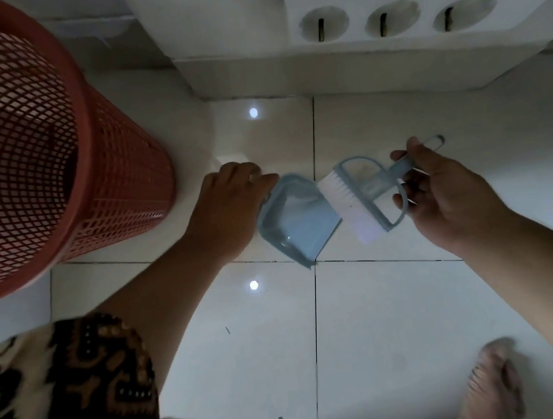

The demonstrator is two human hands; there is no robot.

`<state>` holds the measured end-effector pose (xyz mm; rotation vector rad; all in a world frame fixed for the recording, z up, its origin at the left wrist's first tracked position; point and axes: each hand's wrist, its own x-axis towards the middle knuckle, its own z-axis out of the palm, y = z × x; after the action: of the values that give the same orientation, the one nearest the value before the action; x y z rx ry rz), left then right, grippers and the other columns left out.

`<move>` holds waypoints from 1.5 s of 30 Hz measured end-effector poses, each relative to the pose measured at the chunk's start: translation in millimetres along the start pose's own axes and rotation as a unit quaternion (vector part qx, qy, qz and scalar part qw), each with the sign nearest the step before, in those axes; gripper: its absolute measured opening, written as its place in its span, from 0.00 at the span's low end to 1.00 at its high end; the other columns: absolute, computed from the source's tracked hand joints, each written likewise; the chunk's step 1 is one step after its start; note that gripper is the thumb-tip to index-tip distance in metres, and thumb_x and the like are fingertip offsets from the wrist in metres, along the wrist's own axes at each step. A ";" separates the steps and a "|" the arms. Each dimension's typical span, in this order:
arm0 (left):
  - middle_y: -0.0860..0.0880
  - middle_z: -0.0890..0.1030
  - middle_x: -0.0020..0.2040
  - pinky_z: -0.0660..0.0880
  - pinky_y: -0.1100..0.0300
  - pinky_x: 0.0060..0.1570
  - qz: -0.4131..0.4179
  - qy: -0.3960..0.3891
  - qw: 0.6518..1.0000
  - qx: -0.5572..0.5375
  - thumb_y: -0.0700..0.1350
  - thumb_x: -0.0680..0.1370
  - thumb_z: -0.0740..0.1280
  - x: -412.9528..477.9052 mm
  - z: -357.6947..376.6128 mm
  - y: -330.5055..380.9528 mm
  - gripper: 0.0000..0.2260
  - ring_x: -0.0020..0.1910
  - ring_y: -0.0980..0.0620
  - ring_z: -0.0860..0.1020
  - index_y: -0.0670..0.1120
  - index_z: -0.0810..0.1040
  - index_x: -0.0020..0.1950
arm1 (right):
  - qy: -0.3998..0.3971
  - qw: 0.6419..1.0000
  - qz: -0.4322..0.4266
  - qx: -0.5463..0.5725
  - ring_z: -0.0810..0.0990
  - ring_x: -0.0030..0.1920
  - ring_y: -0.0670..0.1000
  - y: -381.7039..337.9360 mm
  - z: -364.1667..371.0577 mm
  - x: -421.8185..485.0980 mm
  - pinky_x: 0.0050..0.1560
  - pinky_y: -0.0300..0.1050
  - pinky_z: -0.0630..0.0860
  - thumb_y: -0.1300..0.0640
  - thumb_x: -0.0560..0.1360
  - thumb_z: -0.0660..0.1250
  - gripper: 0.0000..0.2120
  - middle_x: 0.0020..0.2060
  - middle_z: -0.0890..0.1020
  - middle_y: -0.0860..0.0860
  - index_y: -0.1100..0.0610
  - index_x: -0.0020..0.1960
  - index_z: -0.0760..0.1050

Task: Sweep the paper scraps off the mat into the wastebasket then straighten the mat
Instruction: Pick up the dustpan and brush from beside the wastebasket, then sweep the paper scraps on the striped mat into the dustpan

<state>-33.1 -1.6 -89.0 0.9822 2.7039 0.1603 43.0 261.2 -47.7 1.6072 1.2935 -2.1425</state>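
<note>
My left hand (pixel 230 207) grips the handle of a small pale blue dustpan (pixel 298 220) held just above the white tiled floor. My right hand (pixel 445 190) holds the handle of a matching blue hand brush (pixel 366 192), its white bristles touching the dustpan's open edge. A red mesh wastebasket (pixel 20 152) stands at the left, close to my left arm. No mat and no paper scraps show in this view, and the pan looks bare inside.
A white ledge with a white block (pixel 395 20) bearing three round recesses runs along the far side. White floor tiles (pixel 386 334) spread below my hands. A patterned garment (pixel 64 388) covers the lower left, and a bare foot (pixel 491 384) rests at the lower right.
</note>
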 end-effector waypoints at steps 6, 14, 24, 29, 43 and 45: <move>0.51 0.81 0.44 0.64 0.52 0.48 0.009 -0.047 0.997 0.053 0.49 0.71 0.70 -1.9 3.4 -12.4 0.08 0.48 0.44 0.77 0.51 0.81 0.48 | -0.070 0.995 0.035 0.064 0.77 0.33 0.47 6.7 6.5 -10.6 0.41 0.42 0.75 0.53 0.76 0.69 0.07 0.34 0.80 0.48 0.55 0.43 0.79; 0.48 0.80 0.39 0.74 0.55 0.33 -0.271 -0.208 0.844 -0.413 0.44 0.70 0.74 -74.8 -0.6 25.5 0.09 0.35 0.50 0.77 0.45 0.76 0.46 | -0.095 0.989 0.065 0.091 0.82 0.33 0.47 12.1 6.9 -62.7 0.36 0.39 0.81 0.63 0.72 0.69 0.04 0.34 0.82 0.54 0.61 0.41 0.82; 0.50 0.69 0.32 0.65 0.57 0.31 -0.379 -0.139 0.705 -0.583 0.45 0.79 0.62 -150.7 -154.3 94.0 0.08 0.30 0.54 0.67 0.49 0.66 0.41 | -0.170 0.982 0.046 -0.065 0.81 0.36 0.52 -55.3 29.2 -236.8 0.31 0.41 0.77 0.72 0.75 0.62 0.08 0.38 0.82 0.59 0.67 0.48 0.81; 0.51 0.69 0.28 0.65 0.58 0.27 -0.376 -0.070 0.720 -0.579 0.48 0.79 0.63 -182.2 -289.0 118.1 0.11 0.27 0.54 0.66 0.45 0.67 0.39 | -0.204 0.968 -0.005 -0.147 0.74 0.31 0.53 -121.9 55.4 -368.5 0.29 0.43 0.69 0.70 0.80 0.57 0.10 0.37 0.82 0.59 0.64 0.49 0.77; 0.52 0.70 0.28 0.62 0.65 0.22 -0.324 0.122 0.847 -0.404 0.48 0.78 0.65 -282.4 -637.7 133.8 0.13 0.24 0.57 0.63 0.41 0.70 0.40 | -0.203 0.851 -0.302 -0.378 0.63 0.24 0.47 -274.9 80.6 -662.3 0.26 0.41 0.59 0.54 0.78 0.66 0.14 0.26 0.68 0.49 0.59 0.37 0.70; 0.53 0.70 0.25 0.62 0.65 0.22 -0.332 0.140 0.846 -0.393 0.47 0.78 0.64 -304.5 -661.1 146.1 0.12 0.23 0.57 0.64 0.45 0.69 0.37 | -0.186 0.801 -0.368 -0.435 0.63 0.25 0.48 -284.1 71.4 -683.2 0.29 0.44 0.60 0.51 0.78 0.66 0.16 0.24 0.67 0.48 0.59 0.36 0.69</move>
<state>97.0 -95.6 635.8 -0.2372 2.6016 1.2103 103.8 146.8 684.3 0.2989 2.4636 -1.5123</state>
